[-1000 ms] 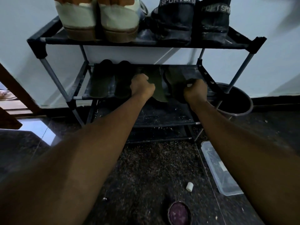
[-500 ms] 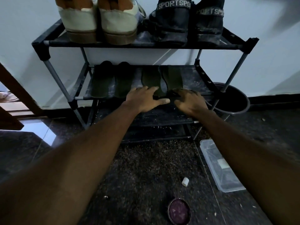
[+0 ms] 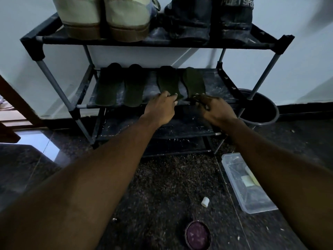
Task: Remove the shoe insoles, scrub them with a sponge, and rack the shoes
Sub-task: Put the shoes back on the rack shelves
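Observation:
Several dark green insoles lie side by side on the middle shelf of a black shoe rack point(image 3: 82, 106). My left hand point(image 3: 162, 108) pinches the heel end of the third insole point(image 3: 168, 82) at the shelf's front edge. The fingers of my right hand point(image 3: 215, 109) are curled at the heel end of the fourth insole point(image 3: 193, 82); whether they grip it is unclear. On the top shelf stand a white pair of shoes point(image 3: 106, 17) and a black sport pair point(image 3: 209, 18). Two more insoles point(image 3: 108, 87) lie at the shelf's left.
A dark bucket point(image 3: 261, 109) stands right of the rack against the wall. On the dark floor lie a clear plastic box point(image 3: 243, 193) holding a pale sponge-like block, a small white cap point(image 3: 205, 201) and a round purple tin point(image 3: 197, 236). A wooden frame point(image 3: 16, 98) stands at the left.
Both hands set the two right insoles flat on the middle shelf, flattened over their heel ends, and now sit with curled fingers at the shelf's front edge.

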